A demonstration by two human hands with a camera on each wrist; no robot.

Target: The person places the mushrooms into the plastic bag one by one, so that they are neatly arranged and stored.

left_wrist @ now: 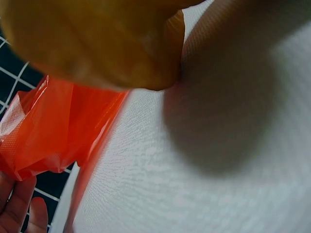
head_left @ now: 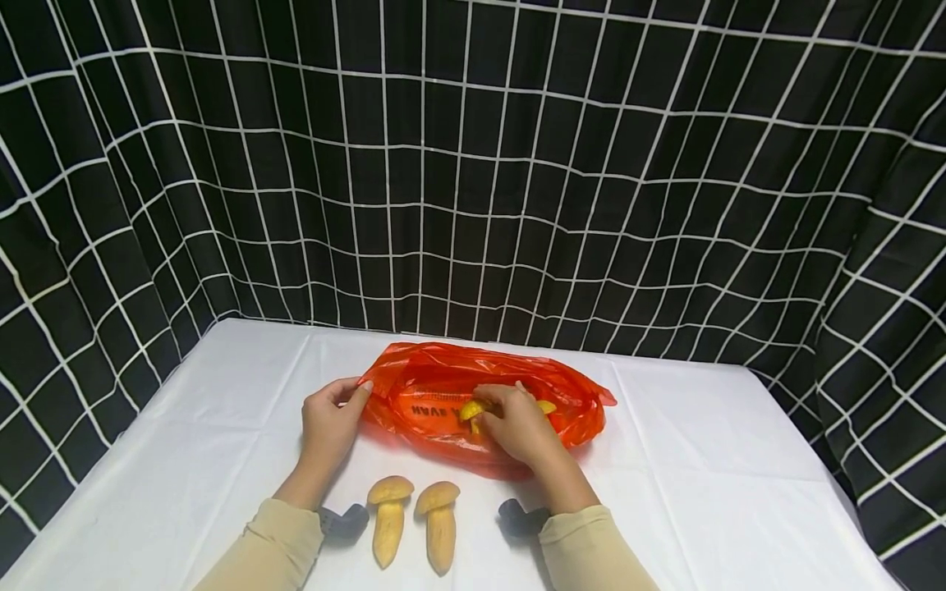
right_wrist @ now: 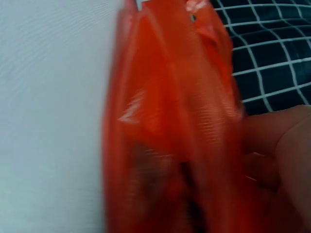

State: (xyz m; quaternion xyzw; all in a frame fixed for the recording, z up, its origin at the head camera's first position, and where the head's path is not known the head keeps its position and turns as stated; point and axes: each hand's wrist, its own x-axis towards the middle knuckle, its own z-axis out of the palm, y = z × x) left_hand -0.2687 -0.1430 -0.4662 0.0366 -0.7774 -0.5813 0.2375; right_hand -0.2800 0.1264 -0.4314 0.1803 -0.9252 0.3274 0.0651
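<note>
Mushrooms (head_left: 388,525), two, tan, dome-capped, lie near one crinkled red plastic bag (head_left: 436,439). Left hand (head_left: 330,420) pinches its rim; right hand (head_left: 519,425) grips one yellow mushroom (head_left: 470,410).

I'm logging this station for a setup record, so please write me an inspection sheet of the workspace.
Surface: white cloth, with visible creases.
Job's things: red plastic bag, lying open, with yellow mushroom-like pieces inside; left tan mushroom and right tan mushroom side by side on the cloth, caps toward the bag.
Clutter: nothing seen lying loose.
Left hand: pinches the bag's left edge.
Right hand: inside the bag's opening, appearing to pinch a yellow mushroom.
Wrist devices: one dark unit beside the left cuff, another beside the right.
Cables: nothing seen.
Surroundings: black curtain with a white grid, behind and on both sides.
</note>
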